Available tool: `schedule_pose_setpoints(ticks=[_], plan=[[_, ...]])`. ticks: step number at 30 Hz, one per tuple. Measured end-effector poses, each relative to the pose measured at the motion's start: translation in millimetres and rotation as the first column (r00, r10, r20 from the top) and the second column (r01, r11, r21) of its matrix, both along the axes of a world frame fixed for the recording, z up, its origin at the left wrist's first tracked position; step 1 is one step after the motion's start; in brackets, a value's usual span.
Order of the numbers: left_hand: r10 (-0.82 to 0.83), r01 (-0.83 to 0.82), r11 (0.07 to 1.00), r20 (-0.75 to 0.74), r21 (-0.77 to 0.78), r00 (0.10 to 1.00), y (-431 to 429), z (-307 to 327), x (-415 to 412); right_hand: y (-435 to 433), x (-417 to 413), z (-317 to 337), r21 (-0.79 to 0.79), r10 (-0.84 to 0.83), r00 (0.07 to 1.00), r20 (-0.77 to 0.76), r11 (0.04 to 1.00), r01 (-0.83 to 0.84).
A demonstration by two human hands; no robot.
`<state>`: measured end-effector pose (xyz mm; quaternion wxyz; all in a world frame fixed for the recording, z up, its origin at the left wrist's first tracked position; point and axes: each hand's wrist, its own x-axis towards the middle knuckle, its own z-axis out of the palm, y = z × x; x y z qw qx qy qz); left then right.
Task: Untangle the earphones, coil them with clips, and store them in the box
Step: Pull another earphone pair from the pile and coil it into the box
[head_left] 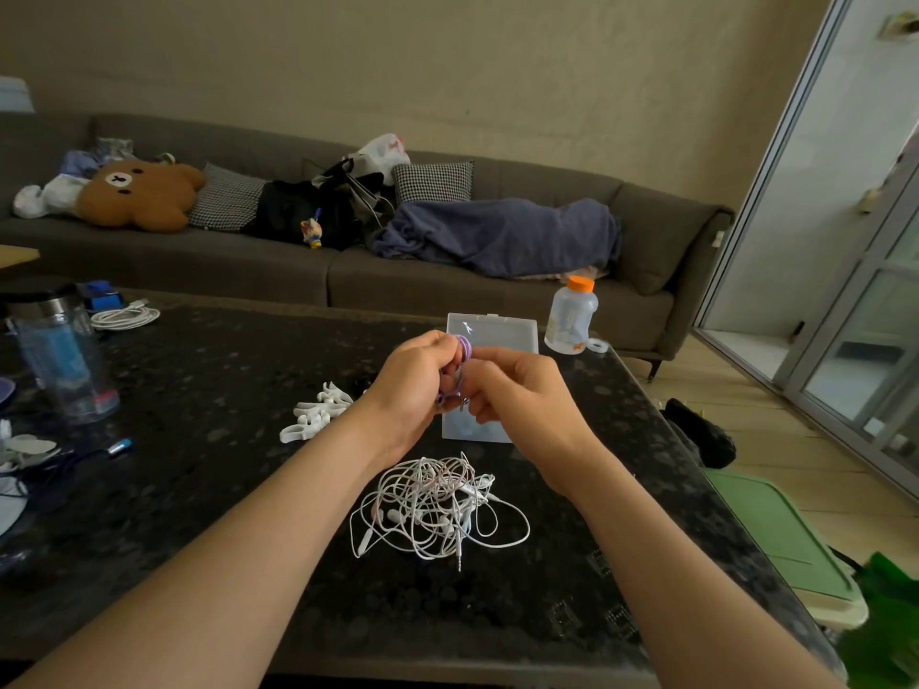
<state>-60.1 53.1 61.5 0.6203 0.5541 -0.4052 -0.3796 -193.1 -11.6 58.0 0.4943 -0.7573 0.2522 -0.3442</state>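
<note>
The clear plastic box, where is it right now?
In the head view, the clear plastic box lies on the table just right of centre, left of the orange-capped bottle and beyond the tangled earphones.

Purple earphones (465, 348) bunched up, held over the clear box (502, 335); white earphones (437, 509) lie tangled in a heap nearer; white clips (318, 412) scattered left.

Bare table (224, 514) open at near left and front; in the way: tangled earphones (437, 509) at centre, white clips (318, 412) left of the box (497, 330), bottle (572, 315) beside its far right corner, tumbler (59, 360) and coiled cable (124, 318) far left.
</note>
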Motion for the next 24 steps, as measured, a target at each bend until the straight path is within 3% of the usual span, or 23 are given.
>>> schedule_pose_setpoints(ticks=[5,10,18,24], plan=[[-0.041,0.041,0.999,-0.018,-0.003,0.999,-0.4,-0.4,2.4,-2.1,3.2,-6.9,-0.160,-0.104,0.994,-0.022,0.982,0.100],[-0.060,0.060,0.998,-0.019,0.011,0.998,-0.4,-2.1,7.7,-12.1,4.8,-10.6,-0.181,-0.173,0.982,-0.081,0.971,0.156],[0.116,-0.103,0.992,0.214,-0.068,0.970,-11.2,-10.9,15.6,-21.7,16.8,-10.9,-0.285,-0.242,0.966,-0.088,0.936,0.208],[0.240,-0.225,0.960,0.073,-0.169,0.968,-25.2,-21.8,15.5,-28.7,36.9,-15.1,-0.210,-0.292,0.956,0.017,0.934,0.289]])
